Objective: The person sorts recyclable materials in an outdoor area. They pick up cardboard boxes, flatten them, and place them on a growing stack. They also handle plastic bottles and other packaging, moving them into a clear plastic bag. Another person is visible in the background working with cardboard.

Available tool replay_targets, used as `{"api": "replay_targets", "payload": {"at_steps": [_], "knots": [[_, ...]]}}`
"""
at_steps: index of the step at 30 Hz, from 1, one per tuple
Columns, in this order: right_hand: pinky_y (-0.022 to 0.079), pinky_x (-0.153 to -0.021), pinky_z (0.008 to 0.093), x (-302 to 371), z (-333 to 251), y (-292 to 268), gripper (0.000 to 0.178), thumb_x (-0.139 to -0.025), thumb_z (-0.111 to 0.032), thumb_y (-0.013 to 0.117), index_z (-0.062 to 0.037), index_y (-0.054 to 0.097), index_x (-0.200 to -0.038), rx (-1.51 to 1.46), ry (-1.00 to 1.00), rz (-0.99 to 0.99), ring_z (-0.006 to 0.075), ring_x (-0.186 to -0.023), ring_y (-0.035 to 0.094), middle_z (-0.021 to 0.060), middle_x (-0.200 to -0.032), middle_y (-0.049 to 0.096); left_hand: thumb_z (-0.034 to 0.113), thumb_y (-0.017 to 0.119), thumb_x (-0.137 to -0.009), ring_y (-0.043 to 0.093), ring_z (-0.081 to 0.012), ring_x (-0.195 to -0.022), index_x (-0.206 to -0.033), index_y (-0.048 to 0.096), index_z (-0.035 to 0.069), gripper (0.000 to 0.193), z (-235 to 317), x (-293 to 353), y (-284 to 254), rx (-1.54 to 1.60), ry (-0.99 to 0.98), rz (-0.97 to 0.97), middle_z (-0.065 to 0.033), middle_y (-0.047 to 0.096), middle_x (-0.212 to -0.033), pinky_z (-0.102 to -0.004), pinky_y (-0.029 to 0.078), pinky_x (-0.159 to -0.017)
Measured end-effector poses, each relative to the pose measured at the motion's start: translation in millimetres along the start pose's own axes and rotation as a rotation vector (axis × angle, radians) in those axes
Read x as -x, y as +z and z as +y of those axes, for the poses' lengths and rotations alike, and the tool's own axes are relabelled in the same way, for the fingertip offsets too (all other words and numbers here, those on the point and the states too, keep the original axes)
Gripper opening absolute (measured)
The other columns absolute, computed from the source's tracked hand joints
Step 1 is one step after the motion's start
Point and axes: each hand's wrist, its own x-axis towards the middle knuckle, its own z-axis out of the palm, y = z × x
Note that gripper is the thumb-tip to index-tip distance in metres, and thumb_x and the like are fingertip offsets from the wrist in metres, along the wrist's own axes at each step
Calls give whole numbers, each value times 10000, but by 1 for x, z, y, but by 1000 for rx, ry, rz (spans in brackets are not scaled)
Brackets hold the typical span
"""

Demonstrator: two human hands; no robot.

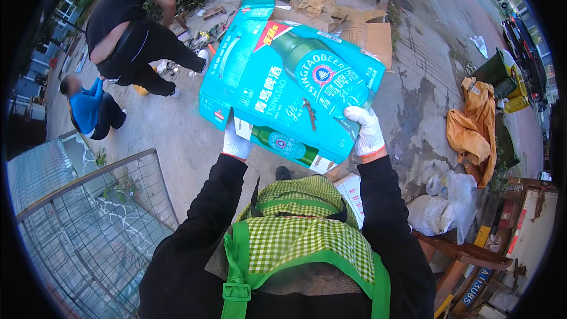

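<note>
A turquoise cardboard beer carton (pixel 236 85), printed with a green bottle, is held up in front of me, tilted, with a flap sticking out at its upper left. A brown torn or stained patch marks its front. My left hand (pixel 237 140), in a white work glove, grips the carton's lower left edge; its fingers are mostly hidden by the cardboard. At the lower right edge, my right hand (pixel 367 132), gloved too, is closed round the side with its thumb on the front face. I wear a green checked apron (pixel 307 242) over black sleeves.
Flattened brown cardboard (pixel 372 38) lies beyond the carton. Two people, one bending in black (pixel 136 35) and one crouching in blue (pixel 88 109), are at left. A wire mesh frame (pixel 100 224) stands near left; plastic bags (pixel 440 204), orange cloth (pixel 472 130) and bins (pixel 496 77) are right.
</note>
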Motion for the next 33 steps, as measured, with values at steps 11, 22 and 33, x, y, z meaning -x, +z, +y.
{"api": "replay_targets", "payload": {"at_steps": [11,22,33], "knots": [[572,-911,401,-25,4,-60,484,-786,43,707,34,609,-1260,271,-62,190,244,-974,708,135,-1158,708,257,588,-1006,577,-278,-1208,-1323,529,97,360,17,-28,-40,-390,-426,402,-85,591,-1342,-466,482,-993],[547,-914,368,-190,-34,-119,517,-786,7,736,31,612,-1287,153,302,-123,222,-996,684,113,-1168,700,252,729,-871,601,-259,-1166,-1457,367,-62,757,53,-146,53,-1151,-93,436,-159,581,-1353,-384,466,-1034],[576,-898,381,-352,-194,-237,438,-859,-13,680,6,578,-1285,300,-42,89,217,-988,693,116,-1155,697,282,787,-847,716,-204,-872,-1218,603,-61,538,-48,-419,142,-1280,-61,150,-146,719,-1068,-335,580,-786]]}}
